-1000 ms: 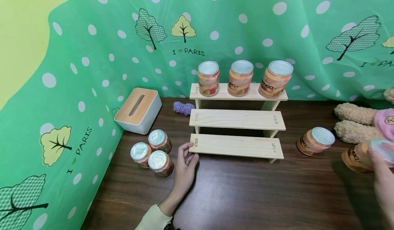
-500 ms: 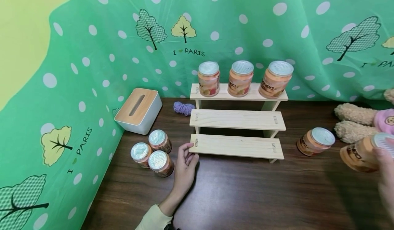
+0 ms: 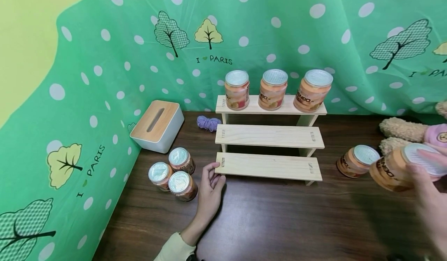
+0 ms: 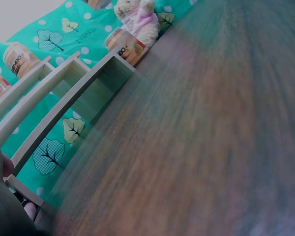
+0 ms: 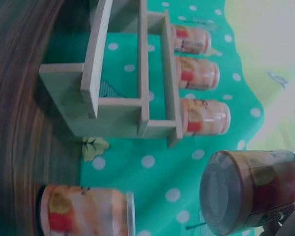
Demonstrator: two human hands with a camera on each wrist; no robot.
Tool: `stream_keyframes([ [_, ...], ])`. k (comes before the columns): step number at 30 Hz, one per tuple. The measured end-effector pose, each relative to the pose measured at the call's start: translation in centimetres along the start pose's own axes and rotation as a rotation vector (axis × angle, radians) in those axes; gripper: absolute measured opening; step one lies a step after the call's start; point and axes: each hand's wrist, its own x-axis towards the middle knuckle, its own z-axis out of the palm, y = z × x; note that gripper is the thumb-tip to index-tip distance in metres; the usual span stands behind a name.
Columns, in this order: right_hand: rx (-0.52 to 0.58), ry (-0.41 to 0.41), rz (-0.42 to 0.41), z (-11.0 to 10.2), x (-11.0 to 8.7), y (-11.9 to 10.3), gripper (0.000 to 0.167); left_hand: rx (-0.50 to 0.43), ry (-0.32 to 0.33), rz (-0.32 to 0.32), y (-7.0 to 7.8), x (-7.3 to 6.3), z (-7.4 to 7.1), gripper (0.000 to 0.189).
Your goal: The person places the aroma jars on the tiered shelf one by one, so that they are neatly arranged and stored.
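Observation:
On the right of the head view, my right hand grips a jar with an orange label by its silvery lid, holding it up off the table. The right wrist view shows this jar tilted, its base toward the camera. My left hand touches the left end of the lowest step of a three-step wooden shelf, thumb and fingers at its edge. Three similar jars stand in a row on the top step. Another jar stands on the table right of the shelf.
Three jars cluster on the table left of the left hand. Behind them are a tissue box with a wooden top and a bundle of purple yarn. A plush toy lies at the far right. Green patterned cloth hangs behind.
My right hand has raised the gripped jar and carried it leftward, toward the jar standing beside the shelf. My left hand stays at the shelf's lowest step.

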Motion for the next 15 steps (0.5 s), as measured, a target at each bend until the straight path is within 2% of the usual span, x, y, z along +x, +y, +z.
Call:
stream_keyframes([
  [4, 0.178, -0.026, -0.105, 0.8, 0.5, -0.6, 0.039, -0.003, -0.002, -0.011, -0.1, 0.1, 0.0, 0.041],
  [6, 0.252, -0.046, -0.168, 1.1, 0.6, -0.9, 0.039, -0.006, -0.003, -0.013, -0.1, 0.1, 0.1, 0.042],
  [11, 0.282, -0.041, -0.199, 2.1, 0.4, -2.1, 0.036, -0.011, -0.003, -0.009, -0.2, 0.1, 0.1, 0.042],
  [15, 0.333, 0.001, -0.217, 3.4, 0.3, -3.6, 0.033, -0.007, -0.001, -0.006, -0.1, 0.1, 0.0, 0.042],
])
